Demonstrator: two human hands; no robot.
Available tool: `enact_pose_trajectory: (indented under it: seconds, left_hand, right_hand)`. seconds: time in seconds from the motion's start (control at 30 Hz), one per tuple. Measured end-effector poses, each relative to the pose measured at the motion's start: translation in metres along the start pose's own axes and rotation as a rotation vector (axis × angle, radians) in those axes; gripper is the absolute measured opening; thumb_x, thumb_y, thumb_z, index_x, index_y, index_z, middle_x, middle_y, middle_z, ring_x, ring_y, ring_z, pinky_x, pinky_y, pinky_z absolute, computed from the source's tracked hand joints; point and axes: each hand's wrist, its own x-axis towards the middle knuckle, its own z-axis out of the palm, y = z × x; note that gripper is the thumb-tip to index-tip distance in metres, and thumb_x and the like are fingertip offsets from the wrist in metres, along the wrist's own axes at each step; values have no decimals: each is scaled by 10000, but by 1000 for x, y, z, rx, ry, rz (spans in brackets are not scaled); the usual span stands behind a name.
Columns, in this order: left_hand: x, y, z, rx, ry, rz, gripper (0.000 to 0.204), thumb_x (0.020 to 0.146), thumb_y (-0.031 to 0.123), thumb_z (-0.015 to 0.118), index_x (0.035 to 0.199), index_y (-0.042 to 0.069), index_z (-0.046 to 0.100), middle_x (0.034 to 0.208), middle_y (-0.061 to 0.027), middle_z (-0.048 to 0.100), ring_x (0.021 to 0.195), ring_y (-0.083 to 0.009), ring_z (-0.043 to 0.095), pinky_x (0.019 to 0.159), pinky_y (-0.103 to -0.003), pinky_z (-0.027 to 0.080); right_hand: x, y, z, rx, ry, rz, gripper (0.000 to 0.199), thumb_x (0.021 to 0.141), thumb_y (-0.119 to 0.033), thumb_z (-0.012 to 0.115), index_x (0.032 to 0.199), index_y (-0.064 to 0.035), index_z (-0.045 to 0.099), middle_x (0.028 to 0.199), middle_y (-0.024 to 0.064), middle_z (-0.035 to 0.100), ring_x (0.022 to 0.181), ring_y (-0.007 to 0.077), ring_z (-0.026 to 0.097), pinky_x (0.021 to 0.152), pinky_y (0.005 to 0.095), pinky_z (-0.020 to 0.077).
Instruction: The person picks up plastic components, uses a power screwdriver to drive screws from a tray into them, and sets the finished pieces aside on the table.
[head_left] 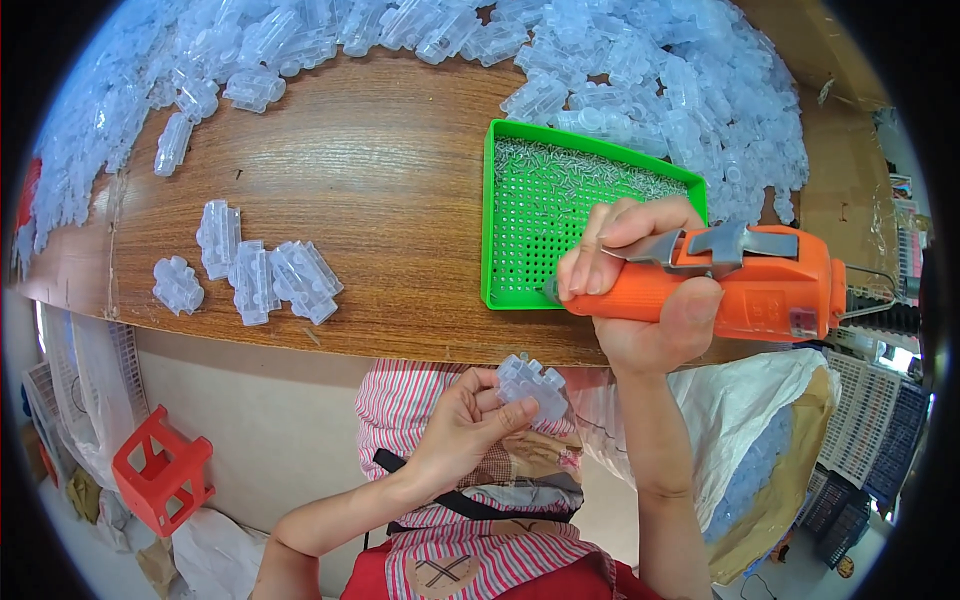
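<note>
I see a clear plastic housing (pixel 533 386), small and blocky with ribbed lobes, pinched upright in my left hand (pixel 462 425) below the edge of the surface (pixel 380 190), over my lap. My right hand (pixel 640 300) wraps an orange power screwdriver (pixel 760 285), lying nearly level, its tip pointing left at the green tray's (pixel 490 220) near corner.

The scene was bright and evenly lit, with only soft shadows. The fisheye lens bent the table (pixel 380 180) edge strongly, and black corners framed the picture. The far right side looked overexposed.
</note>
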Motion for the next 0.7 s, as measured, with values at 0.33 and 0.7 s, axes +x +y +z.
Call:
enact_pose_trajectory:
  seconds: [0.33, 0.7]
  left_hand:
    - [6, 2, -1, -22, -5, 10, 294, 887, 43, 586, 1152, -24, 480, 1046, -109, 643, 929, -131, 623, 827, -250, 498]
    - [10, -2, -5, 40, 56, 91, 225, 839, 20, 645, 1028, -46, 542, 921, -96, 661, 813, -96, 623, 693, -197, 505]
  right_hand:
    - [-6, -2, -1, 69, -50, 2, 664, 793, -625, 563, 972, 10, 491, 696, 71, 496, 636, 158, 488, 508, 292, 462]
    - [-44, -53, 6, 0, -143, 20, 673, 730, -666, 610, 922, -36, 472, 716, 59, 528, 660, 176, 527, 524, 308, 506]
